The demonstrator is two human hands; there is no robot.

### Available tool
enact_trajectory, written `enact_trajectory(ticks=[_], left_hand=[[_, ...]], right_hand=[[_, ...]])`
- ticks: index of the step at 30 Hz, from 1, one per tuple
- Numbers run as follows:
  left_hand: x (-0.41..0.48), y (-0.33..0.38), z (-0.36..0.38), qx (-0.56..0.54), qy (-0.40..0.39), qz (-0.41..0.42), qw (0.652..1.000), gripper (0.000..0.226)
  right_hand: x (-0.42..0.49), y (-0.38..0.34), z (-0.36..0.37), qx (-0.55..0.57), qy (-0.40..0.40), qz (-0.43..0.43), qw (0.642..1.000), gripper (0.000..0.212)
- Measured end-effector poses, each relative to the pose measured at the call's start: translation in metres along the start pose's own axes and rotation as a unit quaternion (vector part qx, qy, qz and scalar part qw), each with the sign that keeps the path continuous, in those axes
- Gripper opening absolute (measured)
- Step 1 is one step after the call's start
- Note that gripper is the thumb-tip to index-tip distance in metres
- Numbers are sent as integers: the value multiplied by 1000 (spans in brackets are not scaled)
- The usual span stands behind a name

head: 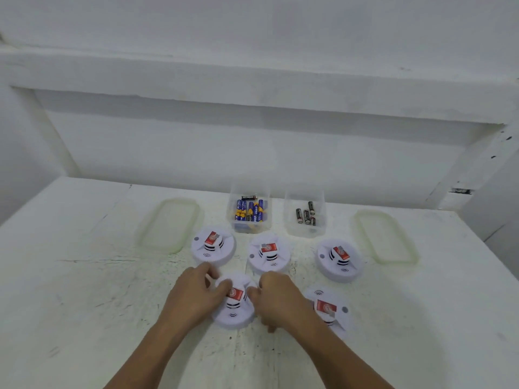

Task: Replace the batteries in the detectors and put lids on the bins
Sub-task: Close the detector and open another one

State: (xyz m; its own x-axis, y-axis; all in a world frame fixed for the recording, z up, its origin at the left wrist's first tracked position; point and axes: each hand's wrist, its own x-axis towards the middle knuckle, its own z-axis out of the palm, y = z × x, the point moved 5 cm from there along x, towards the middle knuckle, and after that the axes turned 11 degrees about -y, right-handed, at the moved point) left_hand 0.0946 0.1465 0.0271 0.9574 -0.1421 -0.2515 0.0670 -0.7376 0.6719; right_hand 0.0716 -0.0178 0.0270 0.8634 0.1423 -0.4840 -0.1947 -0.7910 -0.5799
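Observation:
Several white round detectors with red labels lie on the white table (84,290). My left hand (196,293) and my right hand (278,299) grip the near middle detector (234,304) from both sides, fingers curled on its top. Other detectors lie at the back left (213,245), the back middle (269,254), the back right (338,259) and the near right (328,307). Behind them stand two clear open bins: the left bin (250,211) holds blue-and-yellow batteries, the right bin (305,214) a few black ones. Two translucent lids lie flat, the left lid (168,224) and the right lid (384,237).
A white wall with a ledge rises right behind the bins. The table edge drops off at the far left and at the right beyond the right lid.

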Motion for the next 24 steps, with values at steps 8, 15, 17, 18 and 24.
enact_trajectory(ticks=[8, 15, 17, 18, 24], left_hand=[[-8, -3, 1, -73, -33, 72, 994, 9], [-9, -20, -13, -316, -62, 89, 943, 40], [-10, -22, -13, -316, -77, 106, 940, 35], [-9, -23, -13, -318, -87, 115, 937, 32], [-6, -49, -16, -325, -197, 175, 908, 52]], right_hand=[[-11, -4, 11, 129, 62, 8, 990, 11], [-31, -18, 4, 171, 180, -80, 965, 26], [-37, -23, 11, 102, 201, -128, 966, 26], [-40, -25, 16, 67, 209, -154, 963, 24], [-51, -23, 51, -65, 211, -224, 949, 22]])
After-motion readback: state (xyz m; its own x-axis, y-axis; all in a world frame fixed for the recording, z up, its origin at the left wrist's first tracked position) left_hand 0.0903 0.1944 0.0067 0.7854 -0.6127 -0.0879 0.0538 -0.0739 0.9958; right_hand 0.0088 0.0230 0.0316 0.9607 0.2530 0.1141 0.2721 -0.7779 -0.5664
